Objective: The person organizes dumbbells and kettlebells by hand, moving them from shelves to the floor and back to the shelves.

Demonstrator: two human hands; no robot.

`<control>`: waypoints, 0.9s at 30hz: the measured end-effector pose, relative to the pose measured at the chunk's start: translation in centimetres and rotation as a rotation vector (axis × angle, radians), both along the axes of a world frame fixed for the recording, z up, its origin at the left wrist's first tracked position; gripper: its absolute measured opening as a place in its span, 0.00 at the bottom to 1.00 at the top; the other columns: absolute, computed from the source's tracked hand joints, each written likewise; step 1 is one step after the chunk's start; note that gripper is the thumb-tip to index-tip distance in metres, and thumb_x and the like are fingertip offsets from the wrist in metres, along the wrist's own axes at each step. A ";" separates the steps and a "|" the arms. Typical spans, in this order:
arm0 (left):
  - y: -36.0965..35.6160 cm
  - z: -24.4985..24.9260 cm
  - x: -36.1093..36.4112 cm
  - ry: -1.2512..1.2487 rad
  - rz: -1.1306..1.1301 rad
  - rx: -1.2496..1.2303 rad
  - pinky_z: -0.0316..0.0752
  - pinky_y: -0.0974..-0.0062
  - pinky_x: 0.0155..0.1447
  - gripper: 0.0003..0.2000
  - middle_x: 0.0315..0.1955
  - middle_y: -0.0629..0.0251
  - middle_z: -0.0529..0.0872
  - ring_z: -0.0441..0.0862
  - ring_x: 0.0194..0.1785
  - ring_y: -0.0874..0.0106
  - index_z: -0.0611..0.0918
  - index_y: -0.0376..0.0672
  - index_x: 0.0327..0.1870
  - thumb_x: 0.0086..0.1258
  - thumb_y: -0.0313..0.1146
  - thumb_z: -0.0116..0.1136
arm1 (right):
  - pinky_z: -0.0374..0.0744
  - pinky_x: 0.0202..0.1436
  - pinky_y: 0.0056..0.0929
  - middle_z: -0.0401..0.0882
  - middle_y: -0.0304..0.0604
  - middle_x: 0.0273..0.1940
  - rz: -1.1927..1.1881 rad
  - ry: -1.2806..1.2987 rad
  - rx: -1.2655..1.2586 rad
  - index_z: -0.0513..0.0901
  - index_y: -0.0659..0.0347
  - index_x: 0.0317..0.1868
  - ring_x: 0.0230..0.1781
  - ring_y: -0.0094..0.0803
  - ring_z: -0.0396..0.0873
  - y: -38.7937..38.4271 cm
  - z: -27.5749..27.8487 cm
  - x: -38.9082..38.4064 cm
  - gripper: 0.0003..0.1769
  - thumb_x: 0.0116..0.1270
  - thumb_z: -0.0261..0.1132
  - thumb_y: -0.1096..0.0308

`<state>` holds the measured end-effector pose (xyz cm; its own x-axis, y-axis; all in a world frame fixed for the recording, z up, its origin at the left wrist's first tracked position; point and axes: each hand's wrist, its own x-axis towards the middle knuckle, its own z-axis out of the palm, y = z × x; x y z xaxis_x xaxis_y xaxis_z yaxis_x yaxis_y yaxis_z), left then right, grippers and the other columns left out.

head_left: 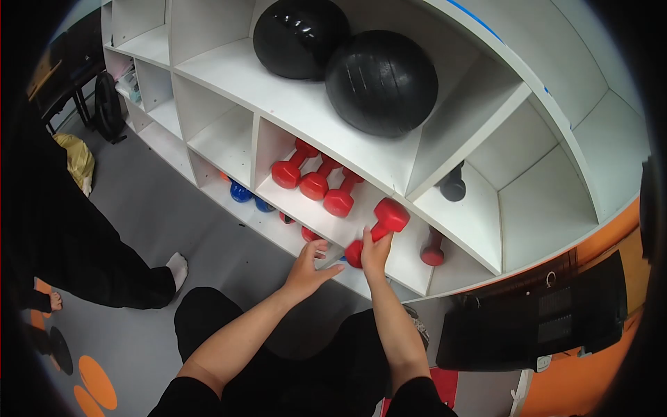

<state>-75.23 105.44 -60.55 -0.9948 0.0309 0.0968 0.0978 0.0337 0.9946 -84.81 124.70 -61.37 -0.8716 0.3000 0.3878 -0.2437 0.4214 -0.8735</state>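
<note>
My right hand (376, 251) is wrapped round the handle of a red dumbbell (391, 215), held tilted in front of the shelf. To its left my left hand (310, 268) is apart from it, fingers spread and nothing in them. Three red dumbbells (338, 202) lie side by side in the shelf compartment just above my left hand. A darker red dumbbell (432, 255) lies in the compartment to the right of my right hand. Blue dumbbells (240, 192) show on the lowest shelf, partly hidden.
Two black balls (382, 82) rest on the upper part of the white shelf unit (222, 69). A dark grey dumbbell (453, 187) lies in a right compartment. Another person (104, 243) in black trousers stands at the left. A black bag-like object (542, 313) is at the lower right.
</note>
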 end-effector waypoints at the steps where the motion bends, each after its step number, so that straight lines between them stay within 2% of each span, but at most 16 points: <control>1: 0.3 -0.5 0.0 -0.020 0.001 0.054 0.75 0.65 0.65 0.41 0.61 0.51 0.76 0.76 0.63 0.62 0.69 0.35 0.69 0.62 0.50 0.76 | 0.77 0.60 0.41 0.84 0.54 0.50 0.018 -0.035 0.082 0.70 0.66 0.65 0.53 0.47 0.83 -0.8 1.3 2.3 0.28 0.70 0.69 0.66; 3: 0.8 -0.5 0.1 -0.126 -0.023 0.145 0.73 0.64 0.69 0.47 0.63 0.50 0.74 0.74 0.65 0.62 0.66 0.34 0.73 0.59 0.53 0.78 | 0.79 0.56 0.41 0.85 0.56 0.48 0.188 -0.264 0.133 0.72 0.66 0.62 0.51 0.50 0.85 -1.6 3.2 6.6 0.25 0.69 0.69 0.67; 5: 0.9 0.2 0.7 -0.466 -0.242 0.436 0.70 0.69 0.69 0.39 0.62 0.56 0.77 0.75 0.66 0.69 0.70 0.39 0.73 0.65 0.46 0.76 | 0.81 0.54 0.45 0.85 0.60 0.48 0.387 -0.328 0.138 0.73 0.67 0.58 0.51 0.55 0.85 -3.3 4.7 10.3 0.22 0.67 0.68 0.69; 6: 1.0 0.4 1.3 -0.456 -0.386 0.592 0.71 0.68 0.69 0.30 0.58 0.59 0.82 0.78 0.65 0.70 0.75 0.39 0.67 0.71 0.47 0.70 | 0.81 0.55 0.46 0.84 0.61 0.49 0.445 -0.329 0.176 0.73 0.68 0.58 0.52 0.56 0.85 -4.4 5.0 11.7 0.23 0.66 0.69 0.69; 7: 1.2 -0.4 2.0 -0.455 -0.389 0.592 0.71 0.68 0.69 0.30 0.58 0.59 0.82 0.78 0.65 0.70 0.75 0.39 0.67 0.71 0.47 0.70 | 0.81 0.57 0.48 0.84 0.62 0.50 0.501 -0.325 0.215 0.72 0.68 0.59 0.52 0.58 0.85 -5.2 5.1 12.8 0.25 0.66 0.69 0.68; 8: 1.3 -1.5 3.1 -0.525 -0.305 0.766 0.72 0.66 0.69 0.26 0.55 0.59 0.84 0.80 0.62 0.69 0.77 0.38 0.63 0.73 0.47 0.67 | 0.81 0.57 0.48 0.84 0.62 0.50 0.496 -0.325 0.215 0.72 0.68 0.59 0.52 0.58 0.85 -5.5 5.4 13.1 0.25 0.66 0.69 0.68; 10: -0.5 -0.7 4.6 -0.716 -0.243 1.014 0.75 0.63 0.66 0.19 0.49 0.60 0.87 0.84 0.56 0.64 0.82 0.40 0.52 0.76 0.48 0.62 | 0.81 0.58 0.49 0.82 0.65 0.54 0.779 -0.434 0.567 0.75 0.69 0.58 0.54 0.59 0.83 -5.9 6.0 13.6 0.23 0.67 0.69 0.66; 11: -1.3 0.4 5.0 -0.839 -0.122 1.089 0.78 0.61 0.62 0.16 0.48 0.59 0.87 0.84 0.55 0.64 0.81 0.44 0.44 0.74 0.49 0.64 | 0.81 0.58 0.49 0.82 0.65 0.54 0.777 -0.435 0.564 0.75 0.69 0.58 0.54 0.59 0.83 -5.9 8.1 13.6 0.23 0.67 0.69 0.66; 13: -1.9 -0.6 5.0 -0.879 0.079 1.197 0.80 0.60 0.54 0.13 0.37 0.62 0.86 0.85 0.44 0.64 0.78 0.47 0.35 0.71 0.45 0.66 | 0.81 0.59 0.48 0.84 0.64 0.49 0.974 -0.546 0.936 0.80 0.68 0.56 0.52 0.59 0.84 -5.2 14.9 12.0 0.20 0.69 0.67 0.64; 15: -3.0 -3.6 4.6 -0.878 0.107 1.175 0.79 0.63 0.50 0.12 0.32 0.64 0.84 0.83 0.39 0.66 0.76 0.48 0.32 0.68 0.42 0.66 | 0.82 0.60 0.45 0.87 0.59 0.44 0.717 -0.333 0.597 0.84 0.66 0.55 0.48 0.55 0.87 -4.3 19.1 8.9 0.16 0.72 0.63 0.66; 17: -4.2 -3.7 4.5 -0.855 0.136 1.154 0.79 0.66 0.45 0.12 0.27 0.66 0.82 0.81 0.34 0.67 0.74 0.49 0.30 0.66 0.38 0.67 | 0.84 0.55 0.39 0.88 0.51 0.38 0.588 -0.541 0.258 0.83 0.66 0.57 0.44 0.49 0.88 -2.0 18.7 3.2 0.19 0.71 0.64 0.65; 19: -5.3 -2.1 5.3 -0.822 0.102 1.150 0.78 0.66 0.41 0.09 0.21 0.67 0.77 0.75 0.26 0.68 0.75 0.49 0.29 0.64 0.35 0.65 | 0.81 0.38 0.30 0.83 0.44 0.31 0.414 -0.514 0.182 0.84 0.68 0.52 0.33 0.32 0.84 -0.6 14.7 -2.8 0.26 0.67 0.71 0.51; 21: -5.6 -2.4 5.4 -0.780 0.075 1.130 0.78 0.66 0.40 0.09 0.20 0.67 0.78 0.77 0.26 0.68 0.75 0.47 0.29 0.64 0.34 0.65 | 0.80 0.37 0.29 0.84 0.46 0.32 0.077 -0.342 0.402 0.85 0.68 0.47 0.32 0.32 0.84 1.5 4.3 -12.0 0.29 0.61 0.74 0.47; 23: -5.4 -1.5 6.3 -0.651 -0.003 1.082 0.78 0.67 0.39 0.08 0.20 0.66 0.78 0.78 0.26 0.69 0.76 0.45 0.30 0.64 0.33 0.64 | 0.80 0.63 0.39 0.80 0.57 0.65 0.226 -0.584 0.170 0.77 0.64 0.69 0.64 0.48 0.81 -3.3 7.7 -12.3 0.37 0.64 0.71 0.51; 26: -5.4 0.9 8.1 -0.571 0.016 1.019 0.77 0.69 0.38 0.05 0.22 0.65 0.79 0.79 0.27 0.70 0.77 0.43 0.34 0.67 0.27 0.62 | 0.75 0.70 0.41 0.79 0.59 0.66 0.118 -0.618 0.306 0.79 0.63 0.68 0.66 0.50 0.79 -4.5 -3.5 -23.8 0.38 0.63 0.71 0.48; 27: -5.5 1.0 8.4 -0.563 0.018 1.006 0.77 0.69 0.38 0.05 0.22 0.65 0.79 0.78 0.27 0.71 0.77 0.42 0.35 0.67 0.26 0.62 | 0.75 0.70 0.41 0.79 0.59 0.66 0.120 -0.624 0.309 0.79 0.63 0.68 0.66 0.50 0.79 -4.8 -3.5 -23.7 0.38 0.63 0.71 0.48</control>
